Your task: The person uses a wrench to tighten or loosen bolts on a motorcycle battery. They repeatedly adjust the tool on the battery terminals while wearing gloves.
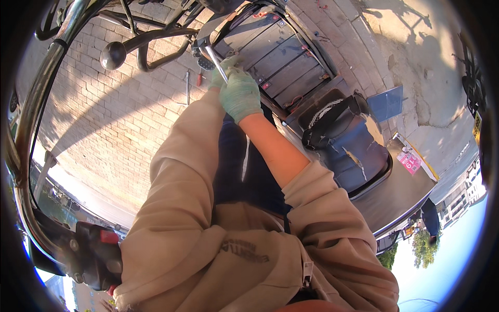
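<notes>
Both my hands wear green knit gloves and are close together beside an open compartment of grey batteries (pixel 280 57). My right hand (pixel 240 96) is closed around a slim silver metal rod (pixel 215 61), whose far end reaches a curved dark part of the vehicle frame. Just beyond and partly behind it is my left hand (pixel 216 78); its fingers are mostly hidden by the right one, so their grip does not show. Red terminals and short wires show on the batteries.
On the brick paving (pixel 114 104) lie a red-handled screwdriver (pixel 199 79) and a long metal wrench (pixel 187 88). A ball-knobbed lever (pixel 112 55) and a bent handlebar (pixel 31 109) are on the left. A torn black seat (pixel 351 140) and blue panel (pixel 387 103) are at right.
</notes>
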`<action>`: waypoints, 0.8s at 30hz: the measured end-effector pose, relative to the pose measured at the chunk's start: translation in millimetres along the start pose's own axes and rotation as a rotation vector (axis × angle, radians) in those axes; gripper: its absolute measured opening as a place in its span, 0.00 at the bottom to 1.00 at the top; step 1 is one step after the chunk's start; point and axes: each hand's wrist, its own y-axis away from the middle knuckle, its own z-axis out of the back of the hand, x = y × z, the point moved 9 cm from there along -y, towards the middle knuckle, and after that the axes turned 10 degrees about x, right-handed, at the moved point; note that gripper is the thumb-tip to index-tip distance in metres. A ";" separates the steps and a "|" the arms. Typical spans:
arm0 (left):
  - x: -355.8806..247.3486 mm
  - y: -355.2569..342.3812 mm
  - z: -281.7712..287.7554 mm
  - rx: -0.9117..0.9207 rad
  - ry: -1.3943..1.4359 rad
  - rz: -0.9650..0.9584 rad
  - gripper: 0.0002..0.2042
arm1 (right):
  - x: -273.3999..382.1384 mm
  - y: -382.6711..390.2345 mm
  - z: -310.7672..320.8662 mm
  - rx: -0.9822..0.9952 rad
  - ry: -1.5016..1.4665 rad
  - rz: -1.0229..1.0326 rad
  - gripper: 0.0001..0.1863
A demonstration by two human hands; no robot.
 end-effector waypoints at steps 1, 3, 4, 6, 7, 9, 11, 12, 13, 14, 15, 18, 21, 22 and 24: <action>-3.6 0.3 2.4 0.008 -0.066 0.015 0.14 | -1.1 1.3 -0.3 -0.003 -0.013 -0.007 0.12; -13.3 2.0 5.0 0.018 -0.188 -0.087 0.14 | -12.5 -3.1 -9.2 0.148 -0.025 -0.060 0.12; -14.1 0.8 2.7 0.024 -0.243 -0.140 0.14 | -18.9 -6.9 -3.3 0.159 -0.051 -0.044 0.12; -8.1 -3.5 -13.0 0.045 -0.347 -0.243 0.14 | -22.3 -16.2 -1.0 0.269 0.048 0.028 0.11; 10.5 -7.9 -15.9 0.031 0.068 -0.191 0.13 | -23.1 -18.6 0.9 0.311 0.101 0.049 0.11; 42.3 -18.0 -21.7 -0.009 0.665 -0.118 0.11 | -19.5 -26.3 8.2 0.344 0.088 0.074 0.12; 70.2 -20.2 -27.7 -0.060 0.890 0.039 0.11 | -12.0 -26.2 9.1 0.412 0.120 0.088 0.17; 73.6 -22.5 -33.9 -0.041 1.071 0.055 0.12 | -11.8 -27.1 11.2 0.427 0.136 0.060 0.16; 73.9 -23.4 -36.1 -0.043 1.215 0.051 0.12 | -9.4 -27.3 13.7 0.424 0.141 0.061 0.16; 70.1 -24.2 -43.6 0.023 1.437 0.070 0.13 | -8.8 -26.1 15.3 0.421 0.149 0.051 0.16; 67.6 -23.3 -44.5 0.023 1.437 0.088 0.13 | -6.0 -24.5 16.7 0.418 0.136 0.078 0.15; 53.4 -20.0 -33.9 -0.024 1.021 0.084 0.14 | -5.3 -23.0 20.6 0.393 0.099 0.116 0.12; 30.7 -16.9 -16.4 -0.068 0.287 0.076 0.15 | -9.5 -25.1 20.0 0.405 0.062 0.105 0.11; 24.2 -16.7 -12.6 -0.074 0.089 0.084 0.16 | -10.2 -25.7 18.8 0.417 0.064 0.104 0.11; 15.4 -15.9 -9.8 -0.084 -0.103 0.103 0.16 | -8.5 -27.8 18.8 0.410 0.079 0.130 0.12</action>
